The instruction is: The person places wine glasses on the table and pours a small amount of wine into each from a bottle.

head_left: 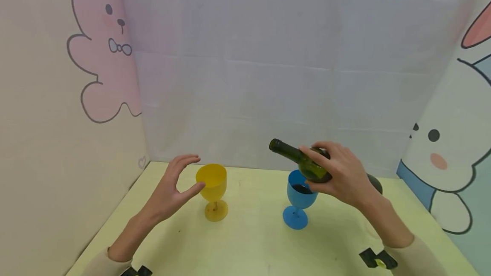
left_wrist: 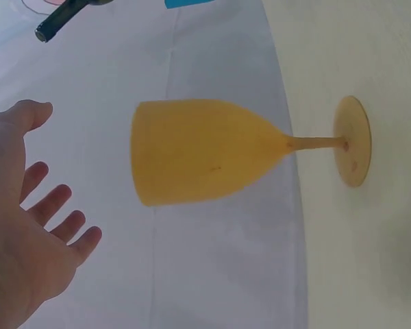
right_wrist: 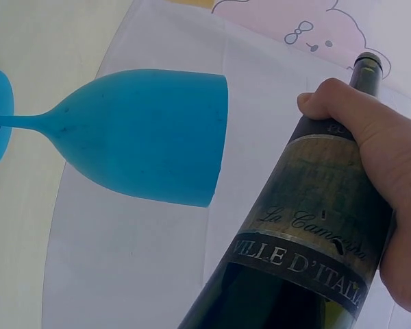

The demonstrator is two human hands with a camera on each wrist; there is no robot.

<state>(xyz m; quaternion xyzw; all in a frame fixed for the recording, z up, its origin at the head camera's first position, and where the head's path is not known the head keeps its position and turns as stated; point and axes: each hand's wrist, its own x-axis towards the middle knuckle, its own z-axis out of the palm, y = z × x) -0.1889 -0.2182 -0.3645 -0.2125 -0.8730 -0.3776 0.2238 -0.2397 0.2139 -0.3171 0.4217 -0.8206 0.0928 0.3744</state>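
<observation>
My right hand (head_left: 341, 173) grips a dark green wine bottle (head_left: 285, 150) around its upper body, its neck tilted up toward the left. In the right wrist view the bottle's label (right_wrist: 315, 212) shows. Just below and left of that hand stands a blue goblet (head_left: 301, 199) with dark liquid (head_left: 302, 188) inside. My left hand (head_left: 172, 193) is held in the air beside a yellow goblet (head_left: 212, 184), fingers spread and holding nothing. A gap shows between the left hand and the yellow goblet (left_wrist: 198, 151) in the left wrist view. Both goblets stand upright.
The pale yellow table (head_left: 249, 242) ends at a white cloth backdrop (head_left: 245, 76). Side walls carry cartoon animals, a pink bear (head_left: 103, 46) on the left and a white rabbit (head_left: 449, 148) on the right.
</observation>
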